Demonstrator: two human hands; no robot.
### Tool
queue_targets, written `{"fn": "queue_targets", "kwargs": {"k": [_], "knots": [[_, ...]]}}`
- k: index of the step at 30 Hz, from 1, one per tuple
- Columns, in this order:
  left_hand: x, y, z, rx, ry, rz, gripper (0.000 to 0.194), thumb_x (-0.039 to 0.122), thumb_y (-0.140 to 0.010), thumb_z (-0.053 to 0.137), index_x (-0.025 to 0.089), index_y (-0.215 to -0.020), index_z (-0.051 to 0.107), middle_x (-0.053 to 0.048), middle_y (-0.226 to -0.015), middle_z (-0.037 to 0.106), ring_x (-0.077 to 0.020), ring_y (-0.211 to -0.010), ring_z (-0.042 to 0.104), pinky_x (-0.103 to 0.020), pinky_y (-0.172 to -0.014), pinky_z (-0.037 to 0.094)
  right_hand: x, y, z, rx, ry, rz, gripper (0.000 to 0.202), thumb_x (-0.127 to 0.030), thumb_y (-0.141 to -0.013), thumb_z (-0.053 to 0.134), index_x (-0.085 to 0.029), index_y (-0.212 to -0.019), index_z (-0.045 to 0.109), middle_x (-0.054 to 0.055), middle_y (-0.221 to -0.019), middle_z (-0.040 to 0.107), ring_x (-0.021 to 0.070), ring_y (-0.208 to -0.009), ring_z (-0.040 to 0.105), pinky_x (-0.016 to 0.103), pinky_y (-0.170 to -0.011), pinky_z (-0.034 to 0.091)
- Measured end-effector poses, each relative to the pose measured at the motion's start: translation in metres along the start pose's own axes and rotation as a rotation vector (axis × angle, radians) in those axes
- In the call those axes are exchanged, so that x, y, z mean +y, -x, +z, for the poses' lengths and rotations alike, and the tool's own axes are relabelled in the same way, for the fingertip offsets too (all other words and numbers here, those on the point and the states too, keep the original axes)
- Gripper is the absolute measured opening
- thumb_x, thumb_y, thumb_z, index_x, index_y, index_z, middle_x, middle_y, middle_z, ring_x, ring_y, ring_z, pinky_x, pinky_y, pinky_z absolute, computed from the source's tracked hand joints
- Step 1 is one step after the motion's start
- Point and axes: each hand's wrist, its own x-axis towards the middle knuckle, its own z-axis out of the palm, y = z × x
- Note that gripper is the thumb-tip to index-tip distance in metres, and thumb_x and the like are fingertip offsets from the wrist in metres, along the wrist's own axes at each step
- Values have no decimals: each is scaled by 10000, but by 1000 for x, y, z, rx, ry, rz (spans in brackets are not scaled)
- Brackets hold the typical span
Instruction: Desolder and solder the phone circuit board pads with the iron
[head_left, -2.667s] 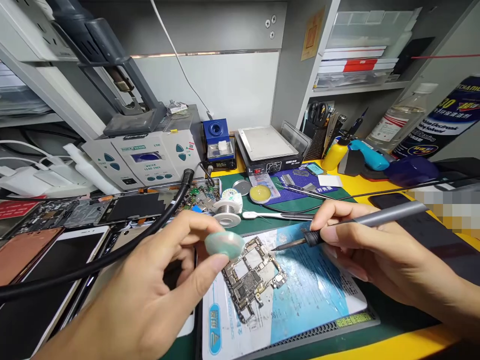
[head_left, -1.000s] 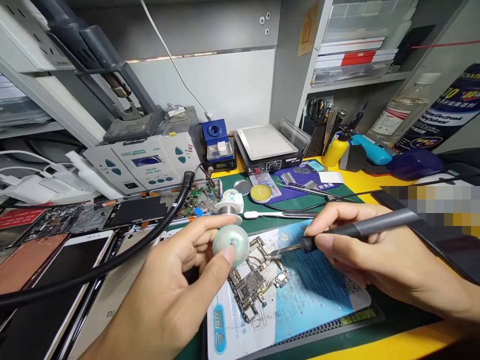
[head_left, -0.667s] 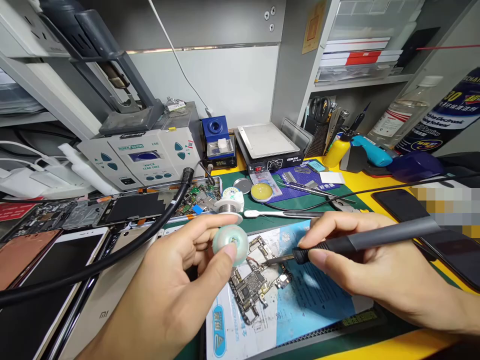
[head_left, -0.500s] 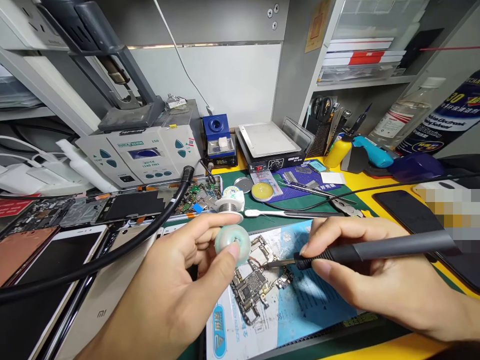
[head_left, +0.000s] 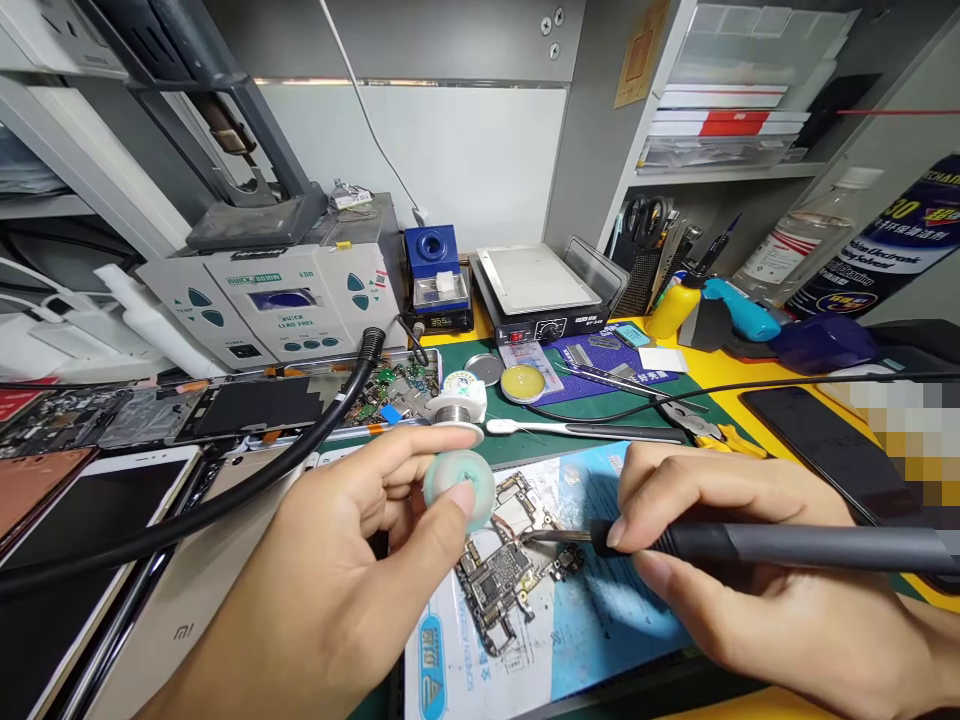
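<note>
My left hand pinches a round, pale green spool of desoldering braid between thumb and fingers. A short copper-coloured strip of braid runs from it down over a phone logic board. In my right hand is a soldering iron with a dark grey handle, held like a pen. Its tip lies at the end of the braid, over the middle of the board; whether it touches the metal cannot be seen. The board rests on a blue and white printed sheet.
Behind my left hand stands a solder wire reel, with a tin of yellow paste and a brush nearby. A thick black hose crosses the left side over several phones. Pliers lie at right, before a hot plate.
My right hand has shifted a little lower, and the iron's handle has swung down so the iron lies more level. My left hand still holds the spool; the view has shifted slightly.
</note>
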Motion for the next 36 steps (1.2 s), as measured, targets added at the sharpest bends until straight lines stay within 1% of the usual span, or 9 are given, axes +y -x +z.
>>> {"fn": "queue_targets", "kwargs": {"k": [3, 6, 9, 13, 16, 22, 26, 31, 36], "knots": [[5, 1, 1, -5, 1, -2, 464, 550, -894, 750, 243, -1241, 776, -19, -760, 795, -230, -678, 757, -288, -565, 604, -1, 1, 0, 1, 21, -13, 229, -33, -779, 697, -257, -789, 740, -31, -656, 701, 117, -527, 616, 216, -504, 501], [7, 1, 1, -23, -5, -18, 481, 569, -902, 740, 242, -1254, 767, -23, -788, 805, -234, -698, 766, -289, -573, 605, -1, -1, 1, 3, 37, -14, 218, -50, -785, 704, -265, -776, 738, -35, -639, 690, 119, -516, 611, 220, -492, 494], [8, 0, 1, -26, 0, -22, 491, 572, -901, 740, 245, -1268, 764, -22, -792, 808, -235, -697, 767, -287, -558, 597, -2, -3, 1, -2, 48, -15, 207, -66, -792, 699, -268, -767, 736, -40, -635, 686, 115, -502, 605, 214, -474, 483], [7, 0, 1, -18, 10, -9, 474, 554, -901, 743, 250, -1263, 770, -19, -790, 806, -230, -688, 761, -276, -527, 572, -1, -1, 1, -18, 59, -22, 227, -48, -788, 687, -269, -794, 737, -47, -661, 695, 110, -530, 619, 207, -504, 494], [7, 0, 1, -32, 11, -14, 496, 565, -896, 741, 244, -1273, 762, -21, -805, 804, -232, -705, 764, -274, -534, 570, -1, 0, 1, -23, 56, -16, 240, -31, -771, 682, -263, -795, 739, -42, -674, 699, 113, -542, 625, 209, -509, 495], [10, 0, 1, -27, 1, -74, 543, 591, -884, 743, 223, -1282, 757, -16, -758, 770, -245, -704, 763, -289, -561, 586, -4, -2, 3, -8, 86, -50, 228, -25, -763, 630, -235, -742, 718, -47, -621, 657, 86, -506, 592, 175, -491, 473], [11, 0, 1, -7, 8, -80, 536, 582, -869, 754, 227, -1270, 767, -11, -740, 768, -236, -667, 748, -292, -556, 578, -4, -1, 4, 9, 74, -54, 246, -23, -757, 633, -250, -776, 726, -62, -645, 658, 76, -525, 593, 164, -508, 466], [12, 1, 2, -1, 17, -76, 516, 569, -863, 759, 223, -1245, 780, -17, -735, 770, -231, -651, 737, -286, -530, 551, 0, -1, 3, -22, 83, -24, 250, -29, -750, 635, -261, -772, 727, -66, -643, 675, 84, -526, 607, 166, -502, 475], [11, 1, 3, -12, 7, -77, 529, 576, -879, 735, 217, -1266, 760, -25, -774, 783, -242, -707, 762, -285, -548, 549, 3, 0, 1, -49, 56, -19, 296, 2, -753, 653, -278, -819, 722, -72, -689, 681, 93, -554, 612, 182, -519, 474]]}}
